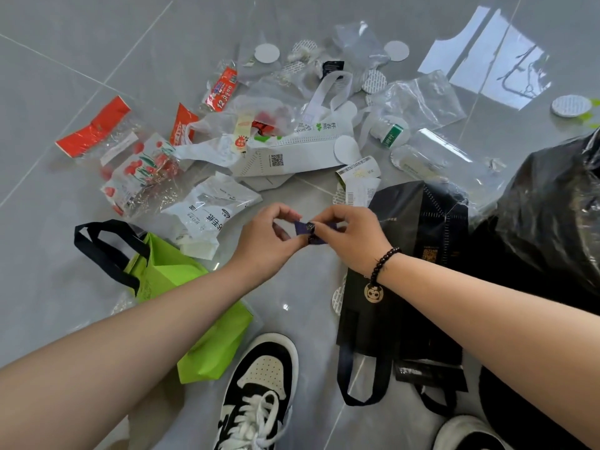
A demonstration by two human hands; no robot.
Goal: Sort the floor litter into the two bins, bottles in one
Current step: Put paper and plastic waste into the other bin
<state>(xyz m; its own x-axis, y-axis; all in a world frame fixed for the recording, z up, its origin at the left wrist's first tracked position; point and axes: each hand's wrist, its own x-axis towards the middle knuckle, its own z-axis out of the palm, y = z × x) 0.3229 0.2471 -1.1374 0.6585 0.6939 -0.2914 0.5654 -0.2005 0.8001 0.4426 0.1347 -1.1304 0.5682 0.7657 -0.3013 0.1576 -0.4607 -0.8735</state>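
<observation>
1. Head view, looking down: grey tiled floor [81,60] with litter spread across it, beyond my hands.
2. Black bin bag [552,222] stands at my right; a flat black carrier bag [415,222] lies just beside it.
3. Green tote bag [181,287] lies at my left, near the white paper bag [292,151].
4. Small white bottle [388,131] lies among clear plastic, well apart from my hands.
5. My left hand [263,241] and right hand [350,235] both pinch a small dark purple wrapper [306,229] between curled fingertips, held above the floor.
</observation>
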